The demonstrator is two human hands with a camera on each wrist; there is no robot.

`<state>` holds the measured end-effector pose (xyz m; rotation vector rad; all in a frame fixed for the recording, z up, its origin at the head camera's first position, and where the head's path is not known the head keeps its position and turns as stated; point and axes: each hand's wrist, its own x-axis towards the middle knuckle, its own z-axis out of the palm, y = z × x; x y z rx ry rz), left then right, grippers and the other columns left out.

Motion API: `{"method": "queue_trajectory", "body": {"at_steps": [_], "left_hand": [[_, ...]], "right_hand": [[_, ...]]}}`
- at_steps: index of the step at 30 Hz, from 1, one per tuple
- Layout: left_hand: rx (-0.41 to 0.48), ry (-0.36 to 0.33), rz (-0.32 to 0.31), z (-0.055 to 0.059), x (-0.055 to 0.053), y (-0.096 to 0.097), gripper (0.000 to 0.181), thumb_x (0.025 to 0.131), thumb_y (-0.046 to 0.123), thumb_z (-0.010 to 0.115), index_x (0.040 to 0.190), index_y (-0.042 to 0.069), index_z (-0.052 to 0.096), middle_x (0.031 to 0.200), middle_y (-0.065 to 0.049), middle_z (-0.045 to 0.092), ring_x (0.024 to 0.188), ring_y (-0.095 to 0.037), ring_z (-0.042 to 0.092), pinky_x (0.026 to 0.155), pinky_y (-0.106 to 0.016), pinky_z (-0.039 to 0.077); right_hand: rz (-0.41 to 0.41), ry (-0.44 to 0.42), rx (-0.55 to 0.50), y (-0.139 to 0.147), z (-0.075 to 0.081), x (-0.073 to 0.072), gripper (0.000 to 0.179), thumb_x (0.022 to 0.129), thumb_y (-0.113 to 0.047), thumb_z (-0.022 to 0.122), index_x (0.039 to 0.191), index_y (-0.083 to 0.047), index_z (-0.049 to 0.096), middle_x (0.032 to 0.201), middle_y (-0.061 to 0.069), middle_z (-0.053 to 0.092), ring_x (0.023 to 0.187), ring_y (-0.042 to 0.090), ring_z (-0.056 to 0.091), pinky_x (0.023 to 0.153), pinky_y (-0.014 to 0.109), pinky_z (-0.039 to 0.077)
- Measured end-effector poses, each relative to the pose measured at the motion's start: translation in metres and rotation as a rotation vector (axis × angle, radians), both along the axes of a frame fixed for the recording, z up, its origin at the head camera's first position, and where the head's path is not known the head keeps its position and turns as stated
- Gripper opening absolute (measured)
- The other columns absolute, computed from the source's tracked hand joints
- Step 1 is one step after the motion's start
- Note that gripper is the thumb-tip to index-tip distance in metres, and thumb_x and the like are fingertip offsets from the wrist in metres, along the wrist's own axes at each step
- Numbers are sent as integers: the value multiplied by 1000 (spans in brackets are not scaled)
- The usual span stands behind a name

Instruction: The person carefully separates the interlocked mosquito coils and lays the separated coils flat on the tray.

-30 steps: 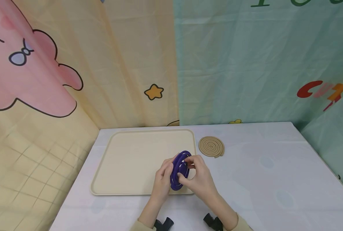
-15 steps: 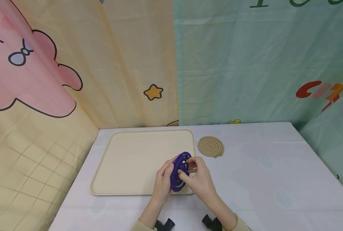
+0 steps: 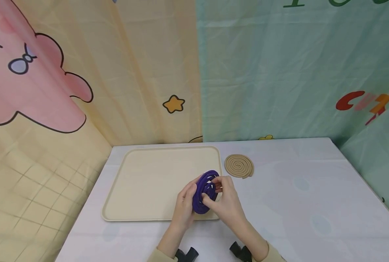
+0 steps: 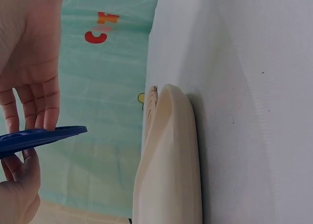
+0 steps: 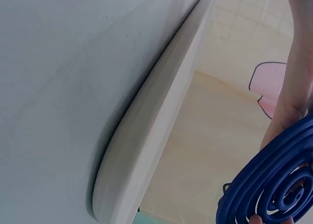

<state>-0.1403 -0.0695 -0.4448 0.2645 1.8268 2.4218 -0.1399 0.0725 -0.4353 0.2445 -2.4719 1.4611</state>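
A purple-blue mosquito coil (image 3: 199,198) stands on edge, tilted, in the air above the right front corner of the beige tray (image 3: 155,182). My left hand (image 3: 182,209) holds its outer rim from the left, with fingers behind it. From the other side, thumb and fingers of my right hand (image 3: 227,203) pinch the inner rings near the middle, with gaps showing between rings. In the left wrist view the coil (image 4: 44,137) appears edge-on between both hands. The right wrist view shows its spiral face (image 5: 259,185), and just two fingertips (image 5: 255,220) of the right hand at the lower edge.
A tan mosquito coil (image 3: 239,166) lies flat on the white-covered table (image 3: 296,203), just right of the tray. Black devices (image 3: 186,254) sit by both wrists. Printed curtains (image 3: 263,72) close off the back and sides.
Both hands stay almost where they were. The mosquito coil has shifted and tilted slightly between them, and the gaps among its inner rings look different.
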Motion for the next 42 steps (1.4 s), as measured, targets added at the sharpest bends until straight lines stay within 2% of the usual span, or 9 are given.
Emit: {"method": "queue_trajectory", "body": {"at_steps": [3, 5, 12, 17, 23, 27, 33, 38, 42], "left_hand": [[25, -7, -12, 0, -1, 0, 54, 106, 30, 39, 144, -9, 40, 148, -29, 41, 131, -30, 51, 101, -29, 51], [37, -20, -7, 0, -1, 0, 55, 106, 29, 38, 144, -10, 39, 149, -29, 41, 132, -29, 50, 102, -29, 49], [73, -58, -3, 0, -1, -1, 57, 106, 30, 37, 144, -13, 36, 148, -28, 42, 123, -10, 57, 103, -25, 48], [78, -61, -14, 0, -2, -2, 58, 106, 31, 38, 144, -14, 36, 145, -25, 45, 121, -7, 57, 103, -24, 48], [93, -102, -13, 2, -2, -2, 56, 106, 31, 38, 143, -12, 38, 137, -15, 54, 116, -7, 60, 100, -24, 51], [110, -122, -1, 3, -1, -1, 55, 106, 30, 38, 143, -11, 38, 133, -8, 57, 115, -6, 61, 100, -24, 51], [104, -121, 19, 3, -1, 0, 56, 107, 31, 36, 145, -10, 37, 137, -16, 54, 114, -7, 62, 99, -25, 51], [116, -143, 50, 1, -2, -1, 58, 107, 37, 32, 143, -8, 37, 137, -14, 53, 117, -8, 59, 101, -24, 50], [144, -171, 63, -1, -3, -2, 60, 107, 42, 30, 140, -7, 38, 131, -6, 56, 117, -9, 59, 101, -25, 50]], "right_hand": [[-10, 124, 64, 0, -3, 0, 46, 71, -10, 82, 108, -3, 55, 103, 8, 53, 90, 15, 55, 79, 30, 56], [-11, 201, 97, 0, -5, -1, 48, 68, -10, 83, 106, -3, 55, 101, 8, 53, 88, 15, 54, 76, 28, 56], [-21, 434, 237, 3, -10, -6, 51, 62, -15, 85, 103, -6, 57, 100, 7, 52, 92, 19, 51, 76, 31, 53], [-11, 518, 321, 7, -12, -9, 51, 61, -18, 85, 103, -6, 59, 101, 9, 53, 96, 23, 53, 76, 36, 55], [74, 601, 362, 13, -11, -13, 47, 61, -15, 85, 100, -5, 61, 101, 11, 55, 96, 24, 57, 78, 35, 58], [99, 605, 328, 15, -11, -14, 48, 61, -14, 84, 101, -5, 61, 101, 11, 54, 95, 22, 58, 78, 35, 58], [87, 580, 285, 13, -11, -14, 48, 62, -13, 83, 102, -4, 59, 101, 10, 53, 95, 22, 57, 78, 36, 58], [85, 505, 253, 11, -10, -12, 52, 65, -16, 86, 108, -6, 59, 109, 11, 53, 104, 24, 56, 85, 40, 58], [35, 420, 222, 9, -9, -11, 69, 63, -22, 92, 119, -4, 57, 120, 16, 50, 113, 29, 48, 92, 49, 52]]}}
